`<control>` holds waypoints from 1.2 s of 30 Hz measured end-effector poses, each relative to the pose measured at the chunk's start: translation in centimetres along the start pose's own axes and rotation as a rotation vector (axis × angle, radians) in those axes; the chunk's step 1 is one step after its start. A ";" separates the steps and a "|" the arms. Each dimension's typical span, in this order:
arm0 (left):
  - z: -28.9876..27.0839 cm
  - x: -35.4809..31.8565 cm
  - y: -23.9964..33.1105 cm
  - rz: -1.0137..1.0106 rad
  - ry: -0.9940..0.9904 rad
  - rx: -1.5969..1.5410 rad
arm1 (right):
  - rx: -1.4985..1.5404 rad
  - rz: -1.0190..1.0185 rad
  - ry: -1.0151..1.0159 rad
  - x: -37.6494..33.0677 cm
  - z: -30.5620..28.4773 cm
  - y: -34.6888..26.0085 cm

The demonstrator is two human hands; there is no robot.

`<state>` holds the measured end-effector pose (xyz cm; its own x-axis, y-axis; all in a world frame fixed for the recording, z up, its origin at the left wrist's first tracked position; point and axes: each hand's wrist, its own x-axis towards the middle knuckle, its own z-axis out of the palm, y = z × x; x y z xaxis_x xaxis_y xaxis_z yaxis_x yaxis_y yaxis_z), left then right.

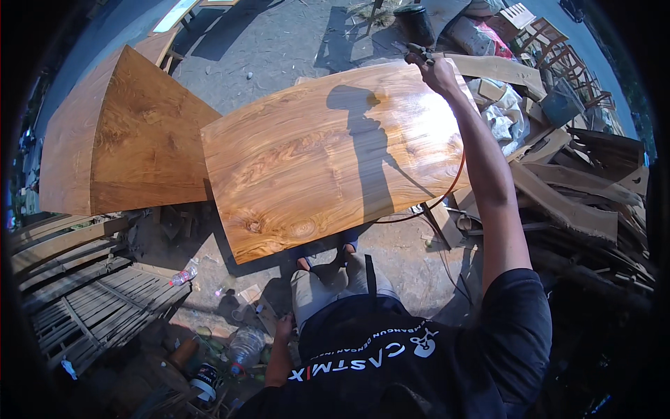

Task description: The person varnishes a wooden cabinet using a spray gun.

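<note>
My right hand is stretched far out, closed around a small dark spray gun at the far right corner of a wooden panel. The panel's grain shows through a glossy surface, with a bright glare at its right end and my shadow across its middle. An orange hose curves out from beside my right forearm and passes under the panel's near edge. Low beside my hip hangs my left hand, small in view; its fingers are too unclear to read.
Another wooden panel stands at the left. Scrap boards pile up on the right, near a grey bucket. A black bucket is at the back. Slatted wood, a plastic bottle and a big clear jug lie at lower left.
</note>
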<state>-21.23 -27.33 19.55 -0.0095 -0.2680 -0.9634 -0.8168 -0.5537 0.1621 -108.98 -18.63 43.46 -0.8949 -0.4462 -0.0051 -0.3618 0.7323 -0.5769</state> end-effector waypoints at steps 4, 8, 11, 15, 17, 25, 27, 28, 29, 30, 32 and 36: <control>0.9 -1.1 0.8 0.042 0.032 0.053 | -0.031 -0.008 0.056 1.6 -1.2 4.3; 0.9 -1.2 1.8 0.024 0.049 0.092 | -0.129 0.006 0.174 3.5 -2.3 9.3; 1.0 -2.0 2.0 0.011 0.088 0.093 | -0.135 0.061 0.186 4.3 -2.7 11.0; 0.6 -2.2 2.2 -0.034 0.098 0.084 | -0.150 0.128 0.213 5.4 -4.4 14.1; 0.8 -2.2 3.2 -0.047 0.095 0.086 | -0.176 0.158 0.236 5.9 -5.3 15.8; 0.4 -2.7 2.6 -0.016 0.068 0.091 | -0.330 0.179 0.274 6.5 -7.1 17.7; 0.5 -2.5 2.9 -0.028 0.069 0.113 | -0.353 0.115 0.312 6.7 -7.2 18.7; 0.6 -2.2 3.1 -0.032 0.068 0.122 | -0.366 0.081 0.332 6.8 -7.4 19.1; 0.6 -1.9 3.5 -0.033 0.057 0.136 | -0.324 0.079 0.313 6.4 -7.8 19.6; 0.6 -2.2 3.0 -0.045 0.070 0.121 | -0.260 0.052 0.272 6.1 -6.7 17.8; 0.5 -2.0 2.6 -0.047 0.080 0.128 | -0.130 0.054 0.178 4.7 -6.2 14.3; 0.8 -1.8 3.0 -0.020 0.083 0.162 | 0.040 0.085 0.008 1.6 -5.4 5.3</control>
<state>-24.12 -27.81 21.57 0.0496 -0.3263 -0.9440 -0.8985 -0.4273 0.1005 -113.77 -12.65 44.81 -0.9241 -0.3789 -0.0495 -0.2734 0.7461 -0.6071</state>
